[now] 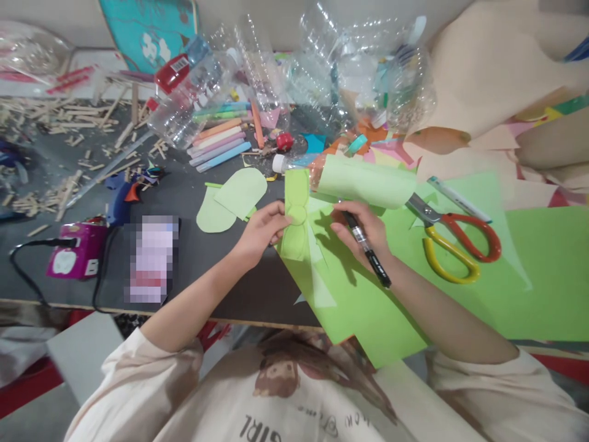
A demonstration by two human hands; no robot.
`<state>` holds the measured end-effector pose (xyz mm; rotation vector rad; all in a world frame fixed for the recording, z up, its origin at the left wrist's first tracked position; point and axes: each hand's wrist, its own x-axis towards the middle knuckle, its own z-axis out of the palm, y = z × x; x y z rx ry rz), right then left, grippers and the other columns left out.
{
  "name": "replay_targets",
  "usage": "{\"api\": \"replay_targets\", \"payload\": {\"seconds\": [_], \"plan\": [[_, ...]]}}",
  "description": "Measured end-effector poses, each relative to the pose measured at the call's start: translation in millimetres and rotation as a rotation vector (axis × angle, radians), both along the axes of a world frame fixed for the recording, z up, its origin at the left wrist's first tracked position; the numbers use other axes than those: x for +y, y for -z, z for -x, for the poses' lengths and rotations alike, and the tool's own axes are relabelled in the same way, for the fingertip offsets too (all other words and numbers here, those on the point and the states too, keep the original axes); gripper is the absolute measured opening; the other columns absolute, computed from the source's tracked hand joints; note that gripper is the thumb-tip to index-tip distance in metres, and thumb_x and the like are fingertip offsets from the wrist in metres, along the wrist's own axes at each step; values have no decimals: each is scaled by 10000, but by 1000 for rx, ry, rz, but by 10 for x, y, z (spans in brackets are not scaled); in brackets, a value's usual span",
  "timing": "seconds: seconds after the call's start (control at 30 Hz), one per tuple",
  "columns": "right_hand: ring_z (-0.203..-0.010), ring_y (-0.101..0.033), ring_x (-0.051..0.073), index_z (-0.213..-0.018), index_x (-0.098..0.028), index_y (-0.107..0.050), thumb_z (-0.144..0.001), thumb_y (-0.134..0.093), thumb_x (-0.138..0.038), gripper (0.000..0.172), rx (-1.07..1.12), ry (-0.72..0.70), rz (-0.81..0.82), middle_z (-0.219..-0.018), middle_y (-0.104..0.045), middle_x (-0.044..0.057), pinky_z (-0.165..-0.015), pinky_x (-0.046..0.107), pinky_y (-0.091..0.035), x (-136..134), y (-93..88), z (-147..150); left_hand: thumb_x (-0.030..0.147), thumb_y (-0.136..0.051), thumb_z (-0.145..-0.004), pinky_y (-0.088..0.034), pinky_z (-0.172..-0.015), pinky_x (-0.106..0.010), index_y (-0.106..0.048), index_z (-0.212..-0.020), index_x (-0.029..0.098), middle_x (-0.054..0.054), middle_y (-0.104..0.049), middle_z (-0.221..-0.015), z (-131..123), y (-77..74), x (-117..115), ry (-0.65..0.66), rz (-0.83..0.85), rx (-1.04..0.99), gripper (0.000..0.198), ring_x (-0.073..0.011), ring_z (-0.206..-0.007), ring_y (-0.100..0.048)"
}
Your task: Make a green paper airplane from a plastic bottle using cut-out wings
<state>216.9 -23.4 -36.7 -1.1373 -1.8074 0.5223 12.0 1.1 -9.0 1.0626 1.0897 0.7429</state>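
The left hand (263,230) reached in from the lower left, forearm bare, fingers pinched together on the edge of the green paper cutout (294,232). The right hand (363,232) was curled, fingers clamped around the black marker (370,255), tip aimed toward the cutout. The cutout lay between both hands on the green sheet (543,276). The dark table (184,196) carried scissors (460,245), wooden sticks (55,123) and clear plastic bottles (197,92).
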Motion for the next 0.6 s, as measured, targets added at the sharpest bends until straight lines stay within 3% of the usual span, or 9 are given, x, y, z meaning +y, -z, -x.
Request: {"api": "replay_targets", "payload": {"seconds": [0.07, 0.23, 0.37, 0.47, 0.6], "plan": [[-747, -653, 170, -1063, -235, -595, -906, -518, -192, 180, -148, -78, -30, -872, -684, 35, -644, 311, -540, 8, 19, 6, 305, -615, -668, -175, -402, -190, -469, -694, 184, 98, -375, -469, -1, -20, 21, -48, 121, -112, 192, -30, -380, -278], [-874, -637, 242, -1034, -186, -673, -934, -428, -138, 269, -504, -218, -74, -975, -697, 113, -720, 367, -528, 23, 25, 19, 253, -651, -623, -206, -392, -175, -493, -730, 173, 106, -427, -447, -14, -42, 30, -106, 161, -178, 206, -20, -360, -322], [-945, -638, 255, -1161, -185, -645, -895, -396, -51, 388, -551, -231, -31, -1070, -688, 129, -778, 395, -534, 40, 1, -4, 253, -652, -641, -249, -393, -171, -476, -716, 176, 103, -465, -459, -17, -42, 24, -133, 164, -179, 206, -21, -363, -360], [-965, -652, 258, -1227, -174, -605, -884, -389, -53, 423, -513, -177, 56, -1047, -706, 130, -796, 417, -540, 28, -147, -57, 268, -640, -654, -287, -384, -178, -483, -702, 180, 96, -487, -453, -17, -31, 17, -145, 145, -174, 187, -33, -351, -383], [-864, -700, 228, -1044, -207, -683, -919, -463, -250, 256, -412, -52, 273, -970, -749, 73, -731, 352, -559, -100, -556, -242, 308, -603, -688, -290, -358, -189, -480, -561, 175, 63, -483, -406, -9, -7, 17, -135, 101, -132, 221, -42, -322, -394]]}}
